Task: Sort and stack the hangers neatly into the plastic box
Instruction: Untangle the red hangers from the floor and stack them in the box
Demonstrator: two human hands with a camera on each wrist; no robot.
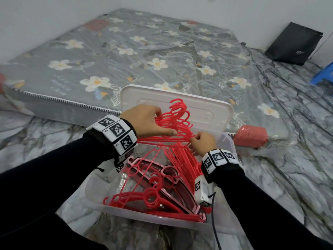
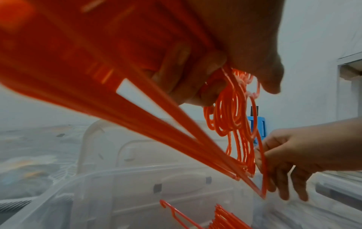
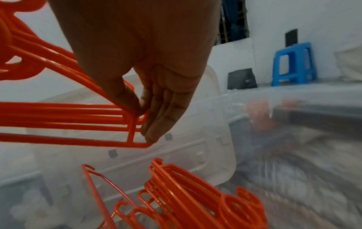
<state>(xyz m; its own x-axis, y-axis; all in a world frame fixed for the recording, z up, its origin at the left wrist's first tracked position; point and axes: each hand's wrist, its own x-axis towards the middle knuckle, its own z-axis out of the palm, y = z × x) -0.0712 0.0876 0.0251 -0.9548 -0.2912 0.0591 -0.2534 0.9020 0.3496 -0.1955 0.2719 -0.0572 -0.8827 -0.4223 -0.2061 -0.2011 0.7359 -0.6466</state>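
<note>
Bag [image 1: 295, 44] print unreadable; both hands grip red hangers [image 1: 177, 121].

Home bedroom: floral mattress [image 1: 126, 56] on marble-patterned floor [image 1: 297, 159].

Black long sleeves [image 1: 54, 165] end in white wristbands [image 1: 117, 134] printed with black square markers, a thin black cable [image 1: 215, 230] trailing.

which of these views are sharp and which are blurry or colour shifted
Head view: sharpest, wide-angle bending at the edges, glare on the mattress wrap. Left wrist view: the held hangers smear into an unfocused orange mass up close, hazy background. Right wrist view: the right hand is fairly clear but shadowed, the right side streaked with blur; hangers look orange here, red from the head.
</note>
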